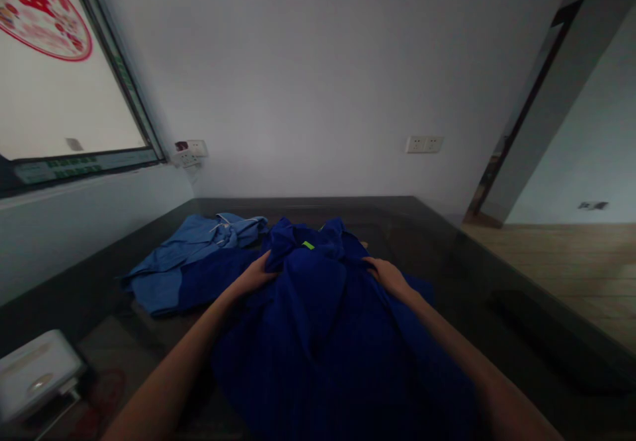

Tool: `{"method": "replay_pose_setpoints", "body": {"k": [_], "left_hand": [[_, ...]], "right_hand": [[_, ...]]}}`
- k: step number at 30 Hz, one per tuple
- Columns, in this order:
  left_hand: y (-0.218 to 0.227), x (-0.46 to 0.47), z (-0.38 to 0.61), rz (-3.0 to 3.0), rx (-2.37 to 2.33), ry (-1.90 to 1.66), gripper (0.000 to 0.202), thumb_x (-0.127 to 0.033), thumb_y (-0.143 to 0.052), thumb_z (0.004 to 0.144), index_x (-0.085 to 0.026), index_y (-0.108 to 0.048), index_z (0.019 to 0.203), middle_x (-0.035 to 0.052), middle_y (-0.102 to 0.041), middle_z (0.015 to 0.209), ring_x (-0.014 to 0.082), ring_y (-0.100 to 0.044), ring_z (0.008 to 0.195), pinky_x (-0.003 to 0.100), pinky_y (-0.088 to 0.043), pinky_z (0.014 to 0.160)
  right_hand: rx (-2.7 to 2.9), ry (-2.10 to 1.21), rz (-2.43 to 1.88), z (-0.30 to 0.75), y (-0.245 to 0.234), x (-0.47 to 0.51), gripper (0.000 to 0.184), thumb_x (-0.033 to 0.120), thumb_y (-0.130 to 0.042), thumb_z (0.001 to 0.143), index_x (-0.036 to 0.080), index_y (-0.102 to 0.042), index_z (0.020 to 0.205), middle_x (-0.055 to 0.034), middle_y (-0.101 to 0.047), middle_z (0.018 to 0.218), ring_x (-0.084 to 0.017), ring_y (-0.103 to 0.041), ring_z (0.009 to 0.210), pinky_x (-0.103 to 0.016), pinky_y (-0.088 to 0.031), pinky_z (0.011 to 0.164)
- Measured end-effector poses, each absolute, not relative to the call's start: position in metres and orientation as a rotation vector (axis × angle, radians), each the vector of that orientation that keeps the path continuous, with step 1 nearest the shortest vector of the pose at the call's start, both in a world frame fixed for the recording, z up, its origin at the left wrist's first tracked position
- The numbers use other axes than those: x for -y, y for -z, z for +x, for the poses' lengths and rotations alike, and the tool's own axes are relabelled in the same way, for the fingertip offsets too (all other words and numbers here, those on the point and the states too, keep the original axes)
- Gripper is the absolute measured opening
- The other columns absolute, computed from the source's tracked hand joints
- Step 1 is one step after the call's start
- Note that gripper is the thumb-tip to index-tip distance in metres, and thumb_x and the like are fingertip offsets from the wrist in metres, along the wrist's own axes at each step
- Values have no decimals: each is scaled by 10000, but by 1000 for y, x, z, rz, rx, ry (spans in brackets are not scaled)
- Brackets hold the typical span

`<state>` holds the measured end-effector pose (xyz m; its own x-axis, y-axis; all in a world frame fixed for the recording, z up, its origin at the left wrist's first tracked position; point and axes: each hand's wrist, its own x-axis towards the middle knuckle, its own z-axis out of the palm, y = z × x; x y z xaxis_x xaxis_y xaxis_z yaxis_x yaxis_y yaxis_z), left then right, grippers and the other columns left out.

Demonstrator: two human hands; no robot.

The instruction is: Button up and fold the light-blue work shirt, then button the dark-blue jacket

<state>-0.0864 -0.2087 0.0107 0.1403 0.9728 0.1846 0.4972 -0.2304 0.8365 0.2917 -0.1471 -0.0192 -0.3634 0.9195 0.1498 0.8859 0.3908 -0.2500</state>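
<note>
A dark blue garment (pixel 318 322) with a small green tag near its collar lies spread on the dark table (pixel 407 229) in front of me. My left hand (pixel 256 274) rests on the garment's left shoulder area, its fingers curled into the cloth near the collar. My right hand (pixel 386 274) lies on the right shoulder area, fingers bent and gripping the fabric. Both forearms reach in from the bottom of the view.
A lighter blue garment (pixel 199 255) lies crumpled at the left on the table. A white box-like device (pixel 34 371) sits at the near left corner. Wall sockets (pixel 424 144) are on the back wall, and a window (pixel 59 97) stands on the left.
</note>
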Motion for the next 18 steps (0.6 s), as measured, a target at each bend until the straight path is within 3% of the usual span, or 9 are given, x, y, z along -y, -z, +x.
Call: {"method": "replay_pose_setpoints", "body": {"k": [5,8,15,18], "left_hand": [[-10,202,-96,1971,-1589,-1019,494,-276,-593,684,-133,-601,1157,98,-633,1195,296,-567,1120,440,-411,1009],[-16,198,-110,2062,-1814,-1139,380,-244,-535,710,-146,-648,1059,102,-647,1111,300,-558,1096,438,-417,988],[-30,199,-147,1717,-2271,-1841,354,-253,-479,772,-127,-598,1080,125,-583,1060,283,-551,1045,424,-437,969],[-31,196,-156,1569,-2381,-1893,449,-306,-515,762,-92,-537,1157,152,-540,1130,296,-529,1081,442,-408,1007]], "right_hand": [[2260,-53,-1777,310,11,143,402,144,-425,838,269,-644,1151,-54,-674,1133,-235,-616,1055,-343,-469,872],[2067,-26,-1946,337,4,138,401,170,-425,828,273,-657,1139,-68,-675,1131,-256,-634,1021,-369,-489,838],[1331,150,-2161,416,-19,139,383,257,-419,853,267,-657,1153,-126,-676,1068,-293,-644,948,-397,-509,748],[1204,155,-2220,438,-16,138,406,275,-422,855,263,-623,1207,-152,-661,1065,-312,-642,928,-415,-508,719]]}}
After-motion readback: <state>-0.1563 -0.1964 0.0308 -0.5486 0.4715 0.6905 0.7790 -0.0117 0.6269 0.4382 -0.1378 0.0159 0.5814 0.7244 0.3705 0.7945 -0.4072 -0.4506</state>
